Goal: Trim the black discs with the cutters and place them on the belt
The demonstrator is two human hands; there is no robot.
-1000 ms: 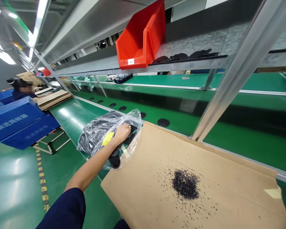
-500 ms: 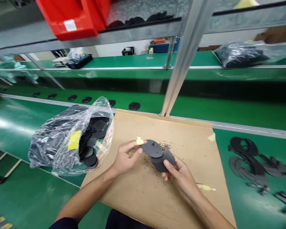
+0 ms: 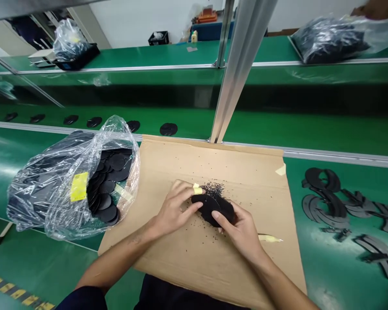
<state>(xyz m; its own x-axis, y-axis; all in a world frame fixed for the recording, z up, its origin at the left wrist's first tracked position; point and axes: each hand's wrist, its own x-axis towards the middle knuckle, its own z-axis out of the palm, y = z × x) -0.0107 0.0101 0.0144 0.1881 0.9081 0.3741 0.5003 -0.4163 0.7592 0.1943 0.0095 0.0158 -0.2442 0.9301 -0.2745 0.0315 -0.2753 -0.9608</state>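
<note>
Thin black discs [image 3: 210, 207] are held between my two hands above the cardboard sheet [image 3: 168, 271]. My left hand [image 3: 177, 206] pinches the left edge of a disc between thumb and forefinger; yellow tape wraps the forefinger's tip. My right hand [image 3: 237, 226] grips the overlapping discs from the right, thumb on top and fingers underneath. Small black bits [image 3: 215, 188] lie scattered on the cardboard just beyond the discs. Left of my left hand, a clear plastic bag [image 3: 61, 193] lies with its mouth toward me, full of similar black discs [image 3: 106, 187].
Black curved parts [image 3: 326, 198] lie on the green table to the right. Beside my right wrist is a yellow-wrapped tool [image 3: 270, 237]. A metal post [image 3: 234, 73] rises behind the cardboard. Small disc piles [image 3: 168, 128] line the green strip behind.
My left hand has brought its disc against those in my right hand, and the discs have tilted. The view has shifted, so the bag appears farther left and the upper shelf is mostly gone.
</note>
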